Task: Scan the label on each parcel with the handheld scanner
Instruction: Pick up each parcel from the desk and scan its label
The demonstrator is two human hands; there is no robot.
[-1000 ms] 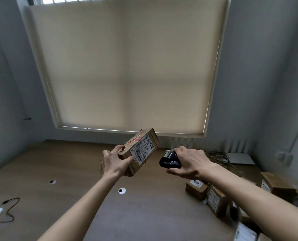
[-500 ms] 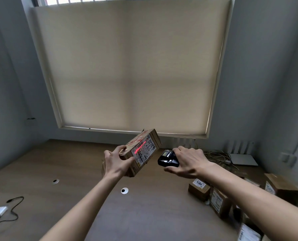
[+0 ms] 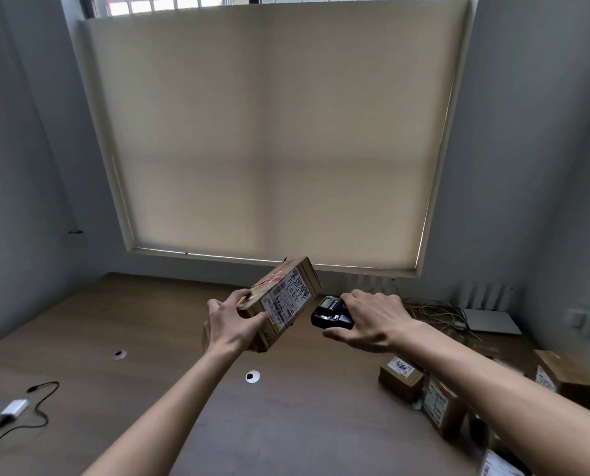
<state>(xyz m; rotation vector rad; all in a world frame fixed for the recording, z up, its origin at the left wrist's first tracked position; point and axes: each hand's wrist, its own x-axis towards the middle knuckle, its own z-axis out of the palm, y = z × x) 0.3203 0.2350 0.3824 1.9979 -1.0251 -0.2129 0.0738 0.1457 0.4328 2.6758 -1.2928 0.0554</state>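
A person's left hand (image 3: 231, 326) grips a cardboard parcel (image 3: 280, 300) lifted above the wooden bench (image 3: 170, 324), near the middle of the view. The parcel is tilted, and its white label (image 3: 288, 298) faces toward 3 o'clock. Just beside it at 3 o'clock, not touching, the right hand (image 3: 372, 321) holds a black handheld scanner (image 3: 331, 312), fingers wrapped over its back, its front end aimed at the label. No scan line shows on the label now.

To do this step well, the label should probably be kept flat to the scanner's front and the parcel steady, with a small gap between them so the whole barcode falls in range. The handwriting across the label could confuse the read, so aiming at the printed bars seems wise.

More parcels (image 3: 434, 400) wait on the bench at 4 o'clock.
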